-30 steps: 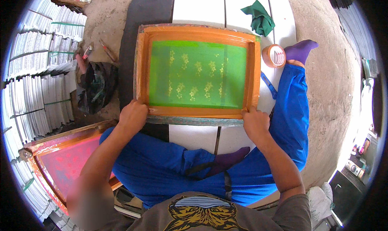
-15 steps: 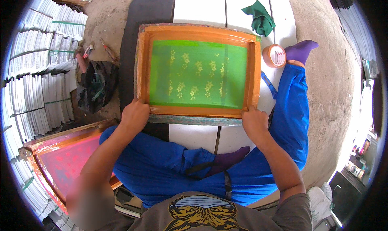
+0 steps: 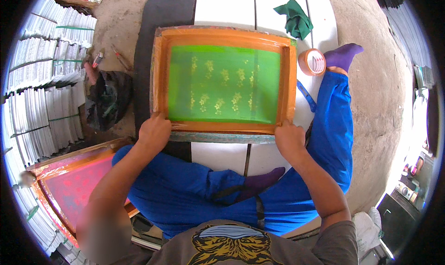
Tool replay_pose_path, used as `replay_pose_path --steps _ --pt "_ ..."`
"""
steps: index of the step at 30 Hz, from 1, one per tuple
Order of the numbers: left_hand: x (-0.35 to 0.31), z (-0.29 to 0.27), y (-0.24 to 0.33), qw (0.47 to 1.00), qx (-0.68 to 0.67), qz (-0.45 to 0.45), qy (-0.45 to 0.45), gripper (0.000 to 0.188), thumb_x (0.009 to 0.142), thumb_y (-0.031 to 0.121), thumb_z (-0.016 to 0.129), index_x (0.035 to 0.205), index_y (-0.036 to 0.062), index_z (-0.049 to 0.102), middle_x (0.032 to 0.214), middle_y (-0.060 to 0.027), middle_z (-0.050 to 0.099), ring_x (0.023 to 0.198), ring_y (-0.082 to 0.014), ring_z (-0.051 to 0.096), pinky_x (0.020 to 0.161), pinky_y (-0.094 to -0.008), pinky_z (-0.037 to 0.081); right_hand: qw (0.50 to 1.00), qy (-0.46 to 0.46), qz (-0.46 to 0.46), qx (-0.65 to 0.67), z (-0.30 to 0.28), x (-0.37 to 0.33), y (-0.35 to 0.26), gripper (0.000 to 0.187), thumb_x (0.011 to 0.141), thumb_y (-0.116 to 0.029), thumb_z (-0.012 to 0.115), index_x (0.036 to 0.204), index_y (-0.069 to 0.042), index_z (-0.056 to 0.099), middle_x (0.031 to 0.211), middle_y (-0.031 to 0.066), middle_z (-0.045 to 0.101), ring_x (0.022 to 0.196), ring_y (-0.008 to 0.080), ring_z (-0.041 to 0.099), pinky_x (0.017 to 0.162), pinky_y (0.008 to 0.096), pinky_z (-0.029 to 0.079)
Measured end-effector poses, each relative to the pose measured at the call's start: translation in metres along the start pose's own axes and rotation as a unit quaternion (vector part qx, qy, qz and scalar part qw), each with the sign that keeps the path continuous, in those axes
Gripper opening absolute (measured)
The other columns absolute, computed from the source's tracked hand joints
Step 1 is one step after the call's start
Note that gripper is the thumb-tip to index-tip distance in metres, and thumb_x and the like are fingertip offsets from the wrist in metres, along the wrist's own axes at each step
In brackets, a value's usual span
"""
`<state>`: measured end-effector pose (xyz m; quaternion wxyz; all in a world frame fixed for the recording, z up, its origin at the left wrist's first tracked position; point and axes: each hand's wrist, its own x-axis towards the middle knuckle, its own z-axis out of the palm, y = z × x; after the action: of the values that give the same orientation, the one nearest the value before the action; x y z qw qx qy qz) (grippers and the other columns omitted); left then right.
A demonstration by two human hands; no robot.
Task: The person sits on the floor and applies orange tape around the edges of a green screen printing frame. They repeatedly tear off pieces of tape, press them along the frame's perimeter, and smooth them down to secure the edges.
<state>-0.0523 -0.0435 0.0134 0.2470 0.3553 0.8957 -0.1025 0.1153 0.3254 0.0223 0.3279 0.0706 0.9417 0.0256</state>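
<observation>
A screen printing frame (image 3: 286, 84) lies in front of me, its inner borders covered with orange-brown tape. Its green mesh (image 3: 181, 84) carries rows of pale yellow flower sprays. My left hand (image 3: 155, 133) is closed on the near left corner, with the thumb pressed toward the taped inner border. At the near right corner, my right hand (image 3: 290, 137) is closed on the frame in the same way. The undersides of both grips are hidden. Beyond my right hand sit a roll of brown tape (image 3: 306, 62) and a blue cutter-like tool (image 3: 306, 96).
White boards (image 3: 225, 8) lie beneath the frame, with a crumpled green cloth (image 3: 296, 20) farther off. A second frame with red mesh (image 3: 76, 186) leans at lower left. Bundled paper stacks (image 3: 39, 112) line the left, near a black plastic bag (image 3: 113, 98). My bent legs flank the boards.
The whole view has shifted slightly left. Both hands keep their hold on the near corners, and the frame stays essentially in place on the boards.
</observation>
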Motion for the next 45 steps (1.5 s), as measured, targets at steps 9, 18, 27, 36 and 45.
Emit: replay_pose_path --steps 9,18,27,36,45 --pt "0.003 0.003 0.000 0.999 0.036 0.007 -0.007 0.012 0.081 0.009 0.067 0.083 0.0032 0.078 0.097 -0.0153 0.071 0.100 -0.0296 0.070 0.074 -0.0376 0.063 1.000 -0.006 0.014 0.012 -0.005 0.002 0.000 0.018 0.087 -0.010 0.062 0.093 -0.007 0.079 0.106 0.0152 0.071 0.091 0.0314 0.075 0.074 0.0469 0.058" --pt "0.000 -0.002 -0.004 0.998 0.051 0.026 0.028 0.011 0.078 0.011 0.071 0.082 0.0045 0.079 0.096 -0.0144 0.071 0.098 -0.0323 0.071 0.080 -0.0444 0.060 0.998 -0.002 0.009 0.068 -0.004 0.002 0.015 0.019 0.089 -0.017 0.064 0.100 -0.012 0.079 0.102 0.0140 0.071 0.092 0.0331 0.073 0.076 0.0478 0.058" --pt "-0.009 -0.004 -0.012 0.991 -0.111 -0.039 0.059 0.016 0.084 0.015 0.073 0.093 0.0027 0.076 0.103 -0.0154 0.068 0.098 -0.0353 0.069 0.082 -0.0456 0.059 0.970 0.142 -0.045 0.193 -0.032 0.005 0.043 0.018 0.087 -0.015 0.062 0.095 -0.009 0.077 0.095 0.0126 0.070 0.090 0.0330 0.070 0.079 0.0462 0.056" --pt "-0.004 -0.002 0.012 0.963 -0.203 0.132 0.119 0.042 0.082 0.039 0.079 0.106 0.0061 0.071 0.107 -0.0157 0.065 0.105 -0.0390 0.063 0.090 -0.0495 0.054 0.977 -0.005 -0.155 0.147 -0.013 0.041 0.014 0.019 0.084 -0.021 0.065 0.092 -0.009 0.077 0.091 0.0187 0.074 0.088 0.0380 0.072 0.077 0.0500 0.056" --pt "0.004 0.010 0.012 0.963 -0.209 0.156 0.072 0.061 0.071 0.048 0.086 0.113 0.0080 0.067 0.117 -0.0162 0.063 0.115 -0.0393 0.061 0.097 -0.0494 0.052 0.982 -0.080 -0.169 -0.001 -0.025 0.055 0.021 0.022 0.080 -0.020 0.066 0.091 -0.005 0.077 0.089 0.0191 0.075 0.085 0.0369 0.075 0.076 0.0496 0.059"
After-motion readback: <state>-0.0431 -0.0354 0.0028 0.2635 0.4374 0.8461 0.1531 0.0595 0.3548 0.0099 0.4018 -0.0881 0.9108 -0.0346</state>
